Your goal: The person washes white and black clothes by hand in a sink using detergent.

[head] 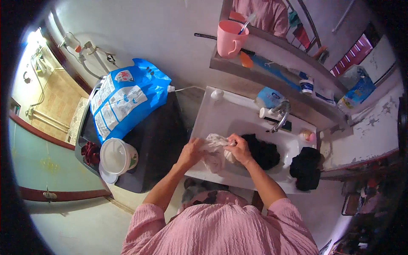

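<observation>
Both hands hold a white wet-looking cloth (216, 142) over the left part of a white washbasin (220, 118). My left hand (193, 153) grips its left end, fingers partly blurred. At the other end, my right hand (239, 148) pinches a bunched part, and a loose fold hangs below. Another pale piece of fabric (213, 162) lies under the hands on the basin's ledge; whether it joins the held cloth I cannot tell. Right of my right hand, black fabric (262, 151) lies in the bowl. A second black bundle (305, 169) rests on the basin's right rim.
Left of the basin, a dark washing machine (153, 153) carries a blue detergent bag (130, 98), a white tub (118, 156) and a dark red cloth (91, 153). The faucet (282, 116) rises behind the bowl. A shelf (255, 71) above holds a pink mug (232, 40).
</observation>
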{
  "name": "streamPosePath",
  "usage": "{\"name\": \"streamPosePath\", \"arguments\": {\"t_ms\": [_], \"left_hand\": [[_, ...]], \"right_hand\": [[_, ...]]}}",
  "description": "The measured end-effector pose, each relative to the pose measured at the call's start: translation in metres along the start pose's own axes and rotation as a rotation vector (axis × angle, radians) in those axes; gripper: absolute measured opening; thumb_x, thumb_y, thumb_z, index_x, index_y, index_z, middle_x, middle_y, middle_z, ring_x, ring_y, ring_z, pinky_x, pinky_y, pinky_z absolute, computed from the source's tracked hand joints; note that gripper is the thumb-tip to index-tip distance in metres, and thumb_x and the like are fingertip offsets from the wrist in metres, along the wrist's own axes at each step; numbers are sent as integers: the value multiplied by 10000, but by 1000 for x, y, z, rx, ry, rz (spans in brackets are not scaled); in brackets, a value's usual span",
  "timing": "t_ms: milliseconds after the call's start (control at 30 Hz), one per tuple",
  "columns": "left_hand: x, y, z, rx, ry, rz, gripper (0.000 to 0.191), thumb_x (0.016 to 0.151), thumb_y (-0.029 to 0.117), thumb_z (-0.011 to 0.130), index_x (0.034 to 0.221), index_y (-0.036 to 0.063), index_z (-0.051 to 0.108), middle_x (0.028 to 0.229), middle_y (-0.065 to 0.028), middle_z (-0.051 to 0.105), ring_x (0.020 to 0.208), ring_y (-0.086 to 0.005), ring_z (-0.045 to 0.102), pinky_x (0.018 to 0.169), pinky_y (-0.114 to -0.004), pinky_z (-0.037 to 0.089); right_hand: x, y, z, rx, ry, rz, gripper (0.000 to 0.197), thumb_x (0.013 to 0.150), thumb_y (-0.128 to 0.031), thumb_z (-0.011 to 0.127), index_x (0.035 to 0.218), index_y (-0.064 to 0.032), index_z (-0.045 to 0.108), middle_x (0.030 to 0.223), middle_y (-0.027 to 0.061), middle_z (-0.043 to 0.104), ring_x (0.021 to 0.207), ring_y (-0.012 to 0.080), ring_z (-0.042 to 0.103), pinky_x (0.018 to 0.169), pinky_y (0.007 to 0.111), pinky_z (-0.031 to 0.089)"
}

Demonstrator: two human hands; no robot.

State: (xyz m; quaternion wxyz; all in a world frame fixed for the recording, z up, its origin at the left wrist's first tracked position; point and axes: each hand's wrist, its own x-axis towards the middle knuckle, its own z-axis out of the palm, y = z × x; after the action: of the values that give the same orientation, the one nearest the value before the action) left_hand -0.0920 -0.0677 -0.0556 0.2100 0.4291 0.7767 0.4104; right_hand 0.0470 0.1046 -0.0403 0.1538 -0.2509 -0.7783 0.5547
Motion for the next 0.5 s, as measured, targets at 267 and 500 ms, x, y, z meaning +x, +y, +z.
{"name": "streamPosePath", "arguments": {"t_ms": [267,500], "left_hand": [[23,29,-26,6,248,-36,318,637,96,611,954,90,586,905,-163,569,806,-331,569,709,-398,460],[44,60,-25,-410,119,127,301,631,-17,602,923,33,550,875,-112,581,809,-177,570,716,-285,446]], "right_hand": [[-4,63,-32,118,55,169,259,676,-39,621,914,-63,524,879,-13,504,800,82,468,731,218,389],[-15,-13,21,-212,-232,-209,617,683,-151,672,1238,-79,413,1174,98,501,1104,220,469,889,340,404]]}}
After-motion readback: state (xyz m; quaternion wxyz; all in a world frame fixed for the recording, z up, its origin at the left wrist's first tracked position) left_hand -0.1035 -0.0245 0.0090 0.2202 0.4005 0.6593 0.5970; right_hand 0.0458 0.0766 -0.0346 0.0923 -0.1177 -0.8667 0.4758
